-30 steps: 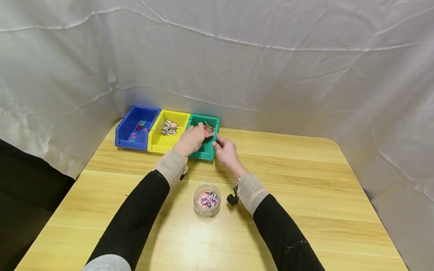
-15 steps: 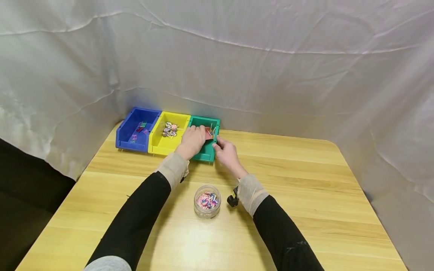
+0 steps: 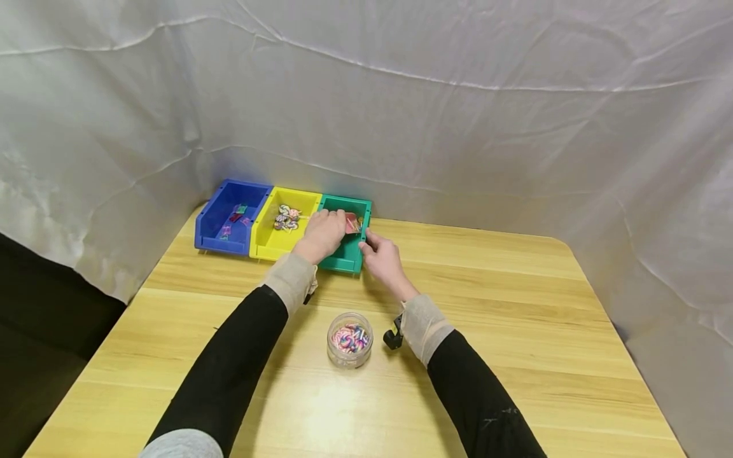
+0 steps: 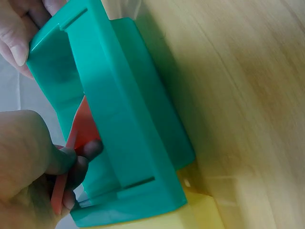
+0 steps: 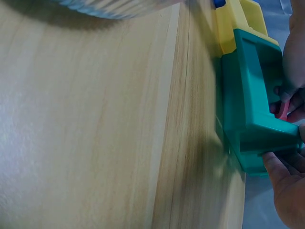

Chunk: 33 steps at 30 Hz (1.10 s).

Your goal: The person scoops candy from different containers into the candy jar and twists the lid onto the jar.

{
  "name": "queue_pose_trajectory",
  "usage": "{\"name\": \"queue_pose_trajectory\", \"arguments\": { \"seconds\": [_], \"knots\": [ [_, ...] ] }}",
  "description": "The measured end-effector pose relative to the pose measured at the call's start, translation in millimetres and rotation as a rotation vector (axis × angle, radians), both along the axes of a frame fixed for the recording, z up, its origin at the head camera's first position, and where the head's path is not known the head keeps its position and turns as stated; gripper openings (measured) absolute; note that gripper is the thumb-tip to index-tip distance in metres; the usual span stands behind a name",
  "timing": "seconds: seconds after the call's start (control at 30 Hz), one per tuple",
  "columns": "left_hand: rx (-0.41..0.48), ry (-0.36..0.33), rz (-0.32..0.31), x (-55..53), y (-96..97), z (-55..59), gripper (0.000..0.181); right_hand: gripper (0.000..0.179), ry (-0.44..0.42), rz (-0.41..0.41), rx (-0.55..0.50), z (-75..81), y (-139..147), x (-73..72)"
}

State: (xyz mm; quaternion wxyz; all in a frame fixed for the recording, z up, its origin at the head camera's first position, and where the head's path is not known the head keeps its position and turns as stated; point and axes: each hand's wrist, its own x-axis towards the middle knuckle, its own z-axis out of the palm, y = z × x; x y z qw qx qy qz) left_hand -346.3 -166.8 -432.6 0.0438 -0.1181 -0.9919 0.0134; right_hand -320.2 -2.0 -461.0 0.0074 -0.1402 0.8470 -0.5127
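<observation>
My left hand (image 3: 323,235) reaches into the green bin (image 3: 342,263) and grips a small red scoop (image 4: 86,125) by its narrow handle. In the head view the scoop's pinkish blade lies near the bin's right wall, with small stick-like pieces (image 3: 359,222) at it; whether they lie on the blade or beside it I cannot tell. My right hand (image 3: 385,257) holds the bin's right wall, thumb outside, as the right wrist view shows. The fingers of my left hand hide part of the scoop handle.
Left of the green bin stand a yellow bin (image 3: 269,252) with several lollipop-shaped charms (image 3: 287,217) and a blue bin (image 3: 220,244) with several small coloured pieces (image 3: 236,217). A clear round jar (image 3: 349,361) with lollipop-shaped charms stands nearer me. Grey cloth (image 3: 458,140) hangs behind.
My left hand has shifted slightly and the scoop's blade has turned inside the green bin. The stick-like pieces by it have moved. My right hand stays on the bin wall.
</observation>
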Motion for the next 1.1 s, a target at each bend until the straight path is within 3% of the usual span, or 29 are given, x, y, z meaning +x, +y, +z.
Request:
{"name": "queue_pose_trajectory", "arguments": {
  "seconds": [0.2,0.47,0.83,1.1],
  "knots": [
    [0.043,-0.022,0.018,0.2,-1.7,0.8,0.028,0.046,0.001,-0.003,0.000,0.0,-0.2,0.3],
    [0.147,-0.088,0.030,-1.5,-15.2,4.5,0.053,0.047,-0.028,0.001,0.002,-0.1,-0.6,-0.2],
    [0.214,-0.044,0.026,2.0,-22.6,4.0,0.045,0.047,-0.021,0.010,0.001,0.8,-0.6,-0.8],
    [0.432,-0.052,0.057,12.3,-30.9,2.5,0.055,0.046,-0.009,0.003,-0.015,-1.8,-0.4,-4.0]
  ]
}}
